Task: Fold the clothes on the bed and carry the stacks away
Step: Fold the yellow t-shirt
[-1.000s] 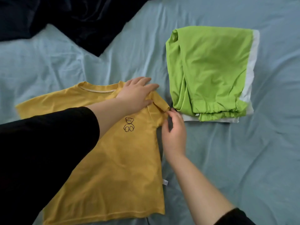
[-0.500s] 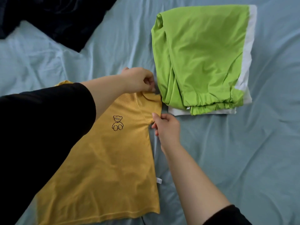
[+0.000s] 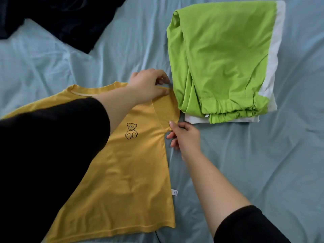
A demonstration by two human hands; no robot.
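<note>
A yellow T-shirt (image 3: 126, 181) with a small bear print lies flat, front up, on the blue bed sheet (image 3: 254, 163). My left hand (image 3: 149, 85) pinches the top edge of its right sleeve at the shoulder. My right hand (image 3: 185, 137) pinches the lower edge of the same sleeve near the armpit. My left forearm and black sleeve cover the shirt's left half. To the right of the sleeve lies a folded stack: green trousers (image 3: 220, 55) on top of a white garment (image 3: 275, 50).
A dark, unfolded garment (image 3: 70, 20) lies crumpled at the top left of the bed. Wrinkled blue sheet stretches to the right and below the green stack.
My left hand went from lying flat on the shoulder to pinching the sleeve's top edge. My right hand slid down to the sleeve's lower edge. The sleeve is now spread flatter.
</note>
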